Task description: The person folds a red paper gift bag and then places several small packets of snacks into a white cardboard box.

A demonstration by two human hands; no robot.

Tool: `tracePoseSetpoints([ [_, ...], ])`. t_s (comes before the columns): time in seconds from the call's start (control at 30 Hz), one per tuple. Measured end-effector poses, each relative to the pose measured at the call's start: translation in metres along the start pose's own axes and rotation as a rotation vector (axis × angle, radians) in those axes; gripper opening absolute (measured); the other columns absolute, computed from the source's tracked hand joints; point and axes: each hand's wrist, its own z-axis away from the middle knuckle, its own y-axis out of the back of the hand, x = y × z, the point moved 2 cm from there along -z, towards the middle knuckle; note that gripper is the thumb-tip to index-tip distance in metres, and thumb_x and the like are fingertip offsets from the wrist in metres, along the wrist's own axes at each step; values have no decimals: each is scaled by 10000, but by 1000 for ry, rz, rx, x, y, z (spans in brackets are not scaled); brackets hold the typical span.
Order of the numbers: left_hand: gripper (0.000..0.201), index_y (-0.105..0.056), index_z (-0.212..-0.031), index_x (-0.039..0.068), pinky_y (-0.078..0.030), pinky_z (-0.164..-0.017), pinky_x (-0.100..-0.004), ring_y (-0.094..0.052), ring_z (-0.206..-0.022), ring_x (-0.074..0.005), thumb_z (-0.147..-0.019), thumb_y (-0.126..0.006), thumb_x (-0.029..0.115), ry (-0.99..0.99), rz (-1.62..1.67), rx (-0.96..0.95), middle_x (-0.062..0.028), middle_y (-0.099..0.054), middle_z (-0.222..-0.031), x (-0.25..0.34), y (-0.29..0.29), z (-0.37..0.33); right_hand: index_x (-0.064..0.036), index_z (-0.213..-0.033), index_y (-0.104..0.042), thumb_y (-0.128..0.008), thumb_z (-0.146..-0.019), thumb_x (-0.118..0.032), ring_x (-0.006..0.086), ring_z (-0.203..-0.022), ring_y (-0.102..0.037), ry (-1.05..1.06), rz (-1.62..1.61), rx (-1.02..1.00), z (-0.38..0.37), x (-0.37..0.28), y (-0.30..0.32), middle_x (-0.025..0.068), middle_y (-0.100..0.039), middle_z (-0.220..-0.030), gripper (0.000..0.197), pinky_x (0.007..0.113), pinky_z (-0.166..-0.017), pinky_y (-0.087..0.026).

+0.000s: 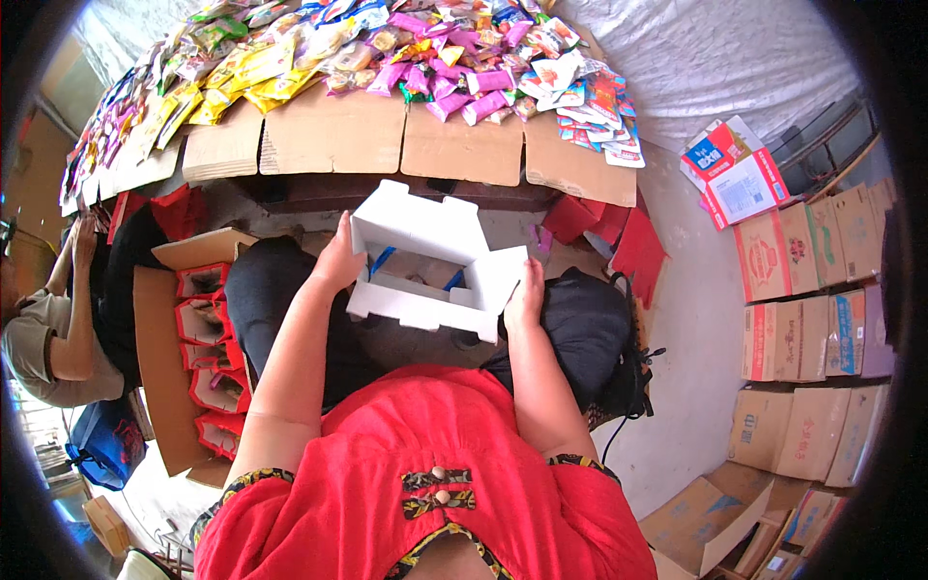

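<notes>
From out here I hold the open white carton (420, 224) above the knees (585, 319), left hand (336, 259) and right hand (523, 298) grasping opposite ends; it looks light, stiff but creasable, best gripped by those end panels.

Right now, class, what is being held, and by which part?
An open white box: the left hand holds its left end, the right hand the outer edge of its right flap.

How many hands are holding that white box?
2. The person's left hand holds the left side of the white box, and the right hand holds its right side. Some fingers are hidden behind it.
</notes>
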Motion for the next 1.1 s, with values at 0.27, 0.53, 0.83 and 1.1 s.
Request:
tracePoseSetpoints([
  [0.27, 878, -51, -1585, -27, -501, -977, -466, -625, -1139, -427, -891, -569, 116, 37, -190, -168, -288, -596, -1316, -2, -8, 4, -59, -1355, -443, -533, -960, -51, 190, -970, -614, -33, 202, 57, 8, -2, -7, 102, -588, -1154, 404, 318, -810, -520],
  [0.53, 913, -7, -1581, -46, -560, -854, -461, -690, -1012, -387, -887, -588, 72, 95, -386, -235, -263, -680, -1159, -10, -16, 3, -24, -1224, -593, -564, -841, 28, 327, -1212, -543, 261, 871, 99, -11, 20, -1, 224, -562, -1305, 388, 408, -1059, -413],
  [0.83, 966, 42, -1592, -7, -580, -807, -448, -713, -947, -357, -892, -614, 99, 112, -383, -258, -226, -708, -1098, -14, -22, 4, -25, -1421, -474, -768, -809, -244, 409, -1374, -430, 171, 1286, -283, 2, 30, -13, 240, -462, -1476, 713, 462, -1154, -343],
  [1.1, 882, 4, -1582, -47, -578, -810, -443, -711, -956, -363, -904, -550, 68, 78, -496, -228, -246, -708, -1073, -3, -19, 6, -41, -1473, -393, -590, -922, -129, 448, -1139, -611, 171, 1282, -392, 4, 64, -6, 281, -633, -1228, 592, 499, -978, -485],
])
